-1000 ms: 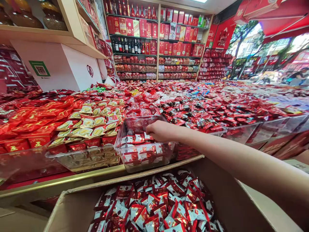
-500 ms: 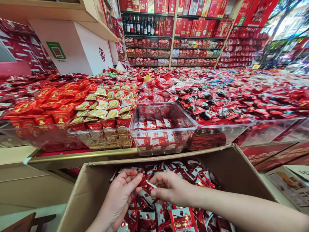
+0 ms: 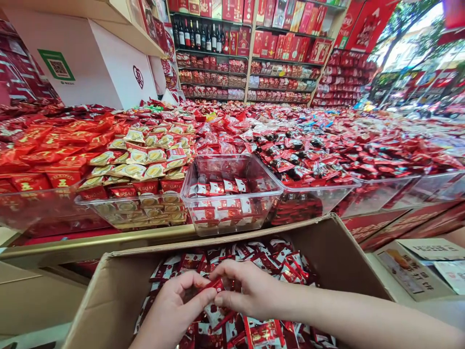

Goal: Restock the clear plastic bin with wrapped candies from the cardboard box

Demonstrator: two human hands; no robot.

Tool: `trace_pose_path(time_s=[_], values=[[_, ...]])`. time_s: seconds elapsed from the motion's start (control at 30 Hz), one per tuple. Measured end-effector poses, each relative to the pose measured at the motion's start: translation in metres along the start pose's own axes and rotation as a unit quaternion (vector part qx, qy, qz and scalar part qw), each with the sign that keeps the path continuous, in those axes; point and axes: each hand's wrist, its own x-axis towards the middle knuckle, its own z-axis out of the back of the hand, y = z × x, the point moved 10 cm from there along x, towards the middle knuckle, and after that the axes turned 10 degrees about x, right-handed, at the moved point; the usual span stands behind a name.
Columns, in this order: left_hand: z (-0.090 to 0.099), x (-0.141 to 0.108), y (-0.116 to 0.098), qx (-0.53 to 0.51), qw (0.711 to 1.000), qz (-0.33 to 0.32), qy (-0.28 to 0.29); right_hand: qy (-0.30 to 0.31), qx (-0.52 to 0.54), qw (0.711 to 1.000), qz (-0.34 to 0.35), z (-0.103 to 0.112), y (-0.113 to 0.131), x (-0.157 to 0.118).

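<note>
Over an open cardboard box [image 3: 347, 261], both my hands meet at a small red candy packet [image 3: 216, 284]. My left hand [image 3: 181, 300] has its thumb and fingers closed around the packet's left part. From the other side, my right hand [image 3: 250, 287] pinches the same packet near its end. Fingers cover most of it. Below lie many loose red-and-white candy packets [image 3: 265, 332] filling the box. Just beyond the box stands a clear plastic bin [image 3: 232, 225] with neat rows of red-and-white packets low inside it.
Gold durian packets [image 3: 140, 157] heap up left of the clear bin, with red packets [image 3: 39, 160] farther left. Red and black packets [image 3: 298, 155] pile up to the right. A gold counter edge [image 3: 152, 237] runs behind the box. Another carton [image 3: 410, 271] sits at right.
My hands have come closer together, and the red packet now sits between the fingers of both. The camera view has turned a little to the right.
</note>
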Motion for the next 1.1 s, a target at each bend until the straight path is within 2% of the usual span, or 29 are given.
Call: trace_pose_path(time_s=[0.07, 0.17, 0.2, 0.27, 0.33, 0.4, 0.47, 0.53, 0.7, 0.77, 0.87, 1.1], values=[[0.004, -0.002, 0.005, -0.069, 0.997, 0.02, -0.016, 0.003, -0.073, 0.997, 0.021, 0.004, 0.024, -0.005], [0.015, -0.003, 0.014, -0.203, 0.975, 0.057, -0.066, -0.021, -0.116, 0.988, 0.099, 0.03, 0.089, -0.017], [0.018, -0.004, 0.017, -0.224, 0.969, 0.065, -0.081, -0.049, -0.118, 0.983, 0.132, 0.047, 0.114, -0.02], [0.02, -0.002, 0.02, -0.219, 0.968, 0.075, -0.094, -0.149, -0.152, 0.955, 0.207, 0.092, 0.162, -0.024], [0.017, 0.0, 0.021, -0.17, 0.979, 0.075, -0.082, -0.212, -0.227, 0.925, 0.221, 0.128, 0.184, -0.016], [0.009, 0.003, 0.016, -0.101, 0.992, 0.051, -0.046, -0.197, -0.319, 0.912, 0.167, 0.146, 0.179, 0.008], [0.002, 0.004, 0.011, -0.047, 0.998, 0.022, -0.024, -0.12, -0.398, 0.907, 0.072, 0.15, 0.152, 0.038], [0.001, 0.005, 0.009, -0.021, 0.999, 0.01, -0.027, -0.047, -0.455, 0.889, -0.013, 0.147, 0.126, 0.057], [0.004, 0.004, 0.011, 0.029, 0.998, 0.013, -0.049, 0.066, -0.541, 0.823, -0.159, 0.138, 0.092, 0.072], [0.004, 0.004, 0.011, 0.048, 0.998, 0.007, -0.049, 0.108, -0.544, 0.811, -0.188, 0.134, 0.083, 0.073], [0.003, 0.004, 0.01, 0.065, 0.997, 0.002, -0.044, 0.148, -0.529, 0.812, -0.2, 0.131, 0.07, 0.076], [-0.002, 0.005, 0.015, 0.067, 0.997, 0.022, -0.023, 0.22, -0.419, 0.845, -0.251, 0.124, 0.042, 0.077]])
